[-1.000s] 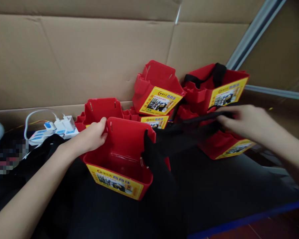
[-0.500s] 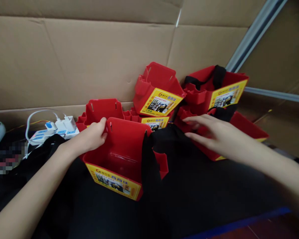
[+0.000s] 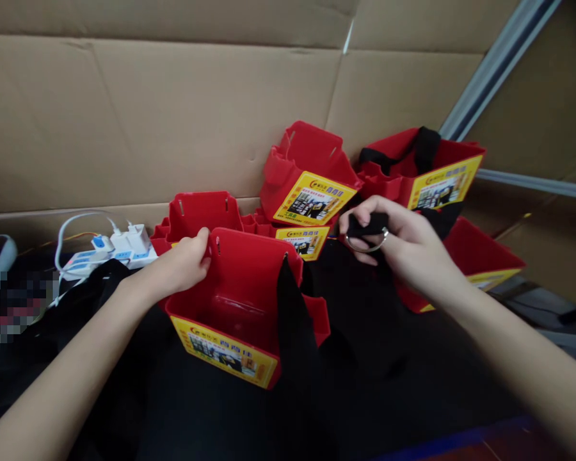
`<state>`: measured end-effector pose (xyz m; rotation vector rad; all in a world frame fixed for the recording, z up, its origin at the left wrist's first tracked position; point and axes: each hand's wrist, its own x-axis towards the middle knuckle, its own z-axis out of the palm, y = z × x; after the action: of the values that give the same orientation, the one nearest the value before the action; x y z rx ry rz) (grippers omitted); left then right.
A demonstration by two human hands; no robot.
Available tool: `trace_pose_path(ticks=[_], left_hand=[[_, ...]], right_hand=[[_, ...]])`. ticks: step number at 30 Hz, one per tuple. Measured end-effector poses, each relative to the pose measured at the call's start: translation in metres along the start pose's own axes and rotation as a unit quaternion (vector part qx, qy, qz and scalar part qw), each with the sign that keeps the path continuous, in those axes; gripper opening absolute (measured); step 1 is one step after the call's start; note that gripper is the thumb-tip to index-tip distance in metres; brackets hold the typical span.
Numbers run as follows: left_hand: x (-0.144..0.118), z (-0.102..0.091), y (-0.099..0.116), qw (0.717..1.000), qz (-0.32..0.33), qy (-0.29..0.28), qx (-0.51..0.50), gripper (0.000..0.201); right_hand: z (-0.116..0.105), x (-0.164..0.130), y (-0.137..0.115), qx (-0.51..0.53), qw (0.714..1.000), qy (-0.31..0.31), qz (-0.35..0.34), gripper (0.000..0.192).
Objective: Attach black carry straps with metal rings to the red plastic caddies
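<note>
A red plastic box (image 3: pixel 242 301) with a yellow label stands on the black tabletop in front of me. My left hand (image 3: pixel 182 264) grips its back left rim. A black strap (image 3: pixel 292 320) hangs down over the box's right wall. My right hand (image 3: pixel 396 246) is raised to the right of the box and pinches the strap's free end (image 3: pixel 372 225), where a metal ring (image 3: pixel 367 243) hangs under my fingers.
Several more red boxes (image 3: pixel 310 176) with yellow labels are piled against the cardboard wall (image 3: pixel 148 115) behind; one (image 3: pixel 422 169) carries a black strap. A white power strip (image 3: pixel 110 253) with plugs lies at the left. Black fabric (image 3: pixel 84 288) lies beneath my left arm.
My right hand has pulled back from the boxes at the right, moved left and taken hold of the strap end with the ring. My left hand has stayed on the rim.
</note>
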<state>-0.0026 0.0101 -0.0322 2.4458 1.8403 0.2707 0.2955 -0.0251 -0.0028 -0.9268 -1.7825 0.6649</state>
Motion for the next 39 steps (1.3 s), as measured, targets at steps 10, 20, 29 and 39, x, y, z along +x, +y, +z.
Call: trace_pose_path(ticks=[10, 20, 29, 39], left_hand=[[0.0, 0.001, -0.003, 1.0, 0.007, -0.002, -0.003, 0.03], [-0.001, -0.001, -0.003, 1.0, 0.014, -0.006, -0.023, 0.033], [-0.002, -0.001, -0.002, 1.0, 0.017, -0.007, -0.018, 0.027], [-0.002, 0.003, -0.004, 0.999, 0.023, -0.007, -0.029, 0.028]], right_hand=[[0.029, 0.026, 0.038, -0.242, 0.936, -0.249, -0.051, 0.021], [-0.026, -0.021, 0.08, -0.453, 0.875, -0.109, 0.132, 0.022], [0.024, 0.008, 0.037, -0.229, 0.931, -0.257, -0.122, 0.059], [-0.013, -0.016, 0.101, -0.486, 0.846, -0.212, 0.046, 0.038]])
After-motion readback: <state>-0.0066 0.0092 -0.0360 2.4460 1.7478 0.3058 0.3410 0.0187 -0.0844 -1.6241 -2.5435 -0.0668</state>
